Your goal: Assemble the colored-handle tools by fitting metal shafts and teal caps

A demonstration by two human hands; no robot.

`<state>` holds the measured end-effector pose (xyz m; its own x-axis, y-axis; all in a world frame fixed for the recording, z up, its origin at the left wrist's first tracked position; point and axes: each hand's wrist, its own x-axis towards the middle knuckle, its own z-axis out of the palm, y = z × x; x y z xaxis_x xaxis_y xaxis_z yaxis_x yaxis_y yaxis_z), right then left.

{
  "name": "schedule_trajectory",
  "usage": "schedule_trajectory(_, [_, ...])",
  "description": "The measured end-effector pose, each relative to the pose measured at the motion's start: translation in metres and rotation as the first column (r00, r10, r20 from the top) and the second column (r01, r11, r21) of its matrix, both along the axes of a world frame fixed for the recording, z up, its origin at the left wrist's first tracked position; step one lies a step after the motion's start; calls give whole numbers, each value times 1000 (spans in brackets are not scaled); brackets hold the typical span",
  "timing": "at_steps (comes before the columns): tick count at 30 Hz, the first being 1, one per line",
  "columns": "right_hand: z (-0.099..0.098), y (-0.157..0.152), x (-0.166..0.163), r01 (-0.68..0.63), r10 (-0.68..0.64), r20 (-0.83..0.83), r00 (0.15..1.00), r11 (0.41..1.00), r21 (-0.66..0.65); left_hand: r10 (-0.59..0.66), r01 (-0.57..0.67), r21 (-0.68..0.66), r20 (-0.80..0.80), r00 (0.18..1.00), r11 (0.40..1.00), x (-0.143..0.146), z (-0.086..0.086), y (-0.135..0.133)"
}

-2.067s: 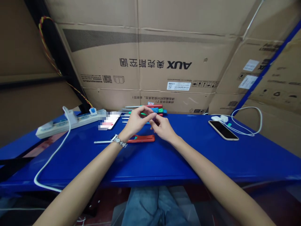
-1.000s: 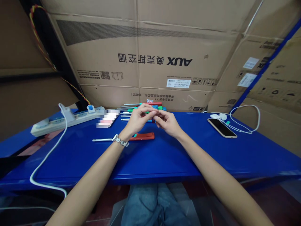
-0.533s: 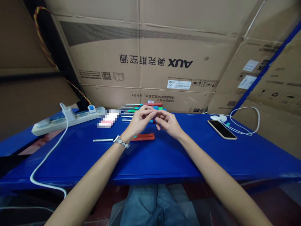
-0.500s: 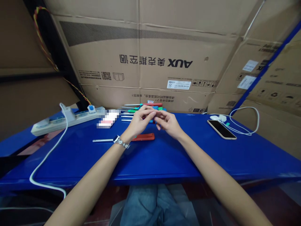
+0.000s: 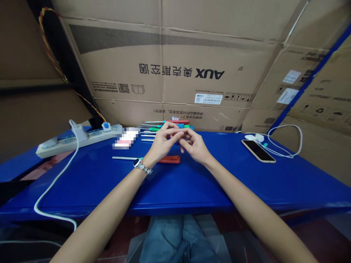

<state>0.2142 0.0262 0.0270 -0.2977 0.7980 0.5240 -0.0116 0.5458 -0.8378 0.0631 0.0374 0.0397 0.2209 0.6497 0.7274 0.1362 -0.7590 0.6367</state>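
The left hand [image 5: 161,144] and right hand [image 5: 197,148] meet over the bench [image 5: 189,186], fingers together; whether pinching something, I cannot tell. What looks like a red lighter [image 5: 170,159] lies at seven o'clock, similar lighters [image 5: 181,121] at eleven, probably set back for room

On the bench [image 5: 205,190], a single tool [image 5: 172,159] lies on the near side of the left hand [image 5: 162,143], rod end extending left past it; a cluster of tools [image 5: 181,122] lies behind the left hand and right hand [image 5: 196,147], a cardboard panel [image 5: 178,54] standing beyond. Left of the left hand: flat item [image 5: 126,138], then power strip [image 5: 65,147]. Well right of the right hand: phone [image 5: 258,151], charger [image 5: 259,137] just behind.
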Motion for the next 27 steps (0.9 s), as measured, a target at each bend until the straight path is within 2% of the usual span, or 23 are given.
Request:
schedule_trajectory(3, [-1,0,0,6,-6,-30,1000,1000,3,-38,39,-37,31,999,999,-7,0,2])
schedule_trajectory(6, [-4,2,0,74,-73,-19,997,997,39,-1,6,-104,41,999,995,-21,-8,6])
schedule_trajectory(8, [-6,3,0,117,-119,24,993,990,78,20,-40,-105,-183,983,994,-34,-18,7])
schedule_trajectory(9, [-6,2,1,142,-148,48,988,984,109,-29,-9,-115,-320,947,993,-39,-23,7])
schedule_trajectory(11, [-6,1,1,205,-224,89,970,961,185,-120,40,-171,-487,865,984,-47,-33,6])
schedule_trajectory(14, [-3,-5,2,287,-329,108,938,914,288,-183,73,-212,-566,804,975,-50,-41,2])
schedule_trajectory(17, [4,-10,2,298,-342,98,935,903,310,-168,63,-207,-545,821,976,-46,-41,-2])
schedule_trajectory(19, [7,-9,2,290,-314,61,947,923,252,-155,48,-206,-541,827,977,-43,-40,-4])
schedule_trajectory(23, [10,4,0,251,-249,-95,964,968,12,-141,20,-211,-572,808,977,-43,-40,-6])
schedule_trajectory(27, [11,12,-4,180,-199,-156,968,975,-127,-140,23,-208,-569,810,978,-44,-42,-6])
